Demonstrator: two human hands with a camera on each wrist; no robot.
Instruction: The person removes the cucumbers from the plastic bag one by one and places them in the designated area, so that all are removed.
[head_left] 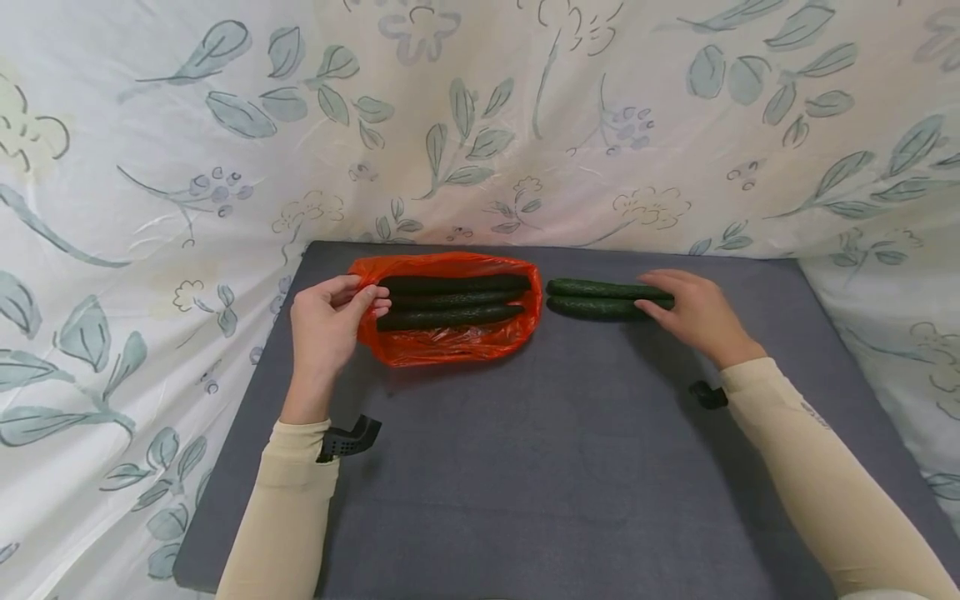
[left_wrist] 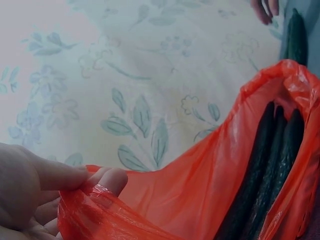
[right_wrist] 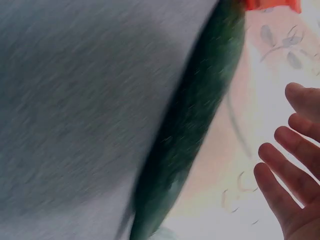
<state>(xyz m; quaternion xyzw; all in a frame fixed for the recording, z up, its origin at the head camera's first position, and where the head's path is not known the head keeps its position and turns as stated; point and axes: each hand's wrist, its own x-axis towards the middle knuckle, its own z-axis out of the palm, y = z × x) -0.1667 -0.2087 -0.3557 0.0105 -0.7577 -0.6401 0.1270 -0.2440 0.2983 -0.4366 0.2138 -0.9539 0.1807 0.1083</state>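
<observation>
My left hand (head_left: 322, 325) pinches the left edge of a red plastic bag (head_left: 442, 348), thumb against fingers, as the left wrist view shows up close. Inside the bag's wide mouth three dark green cucumbers (head_left: 453, 317) lie side by side. Just right of the bag, two more cucumbers (head_left: 596, 308) rest together on the table. Over their right ends is my right hand (head_left: 697, 317). Its fingers (right_wrist: 281, 175) are spread and loosely bent in the right wrist view, beside a cucumber (right_wrist: 192, 120) with a gap between.
The dark grey table (head_left: 525, 475) has its far edge against a white curtain (head_left: 480, 125) with a leaf and flower print. More of that fabric hangs at the left and right. A black strap mount (head_left: 348, 439) sticks out from the left wrist.
</observation>
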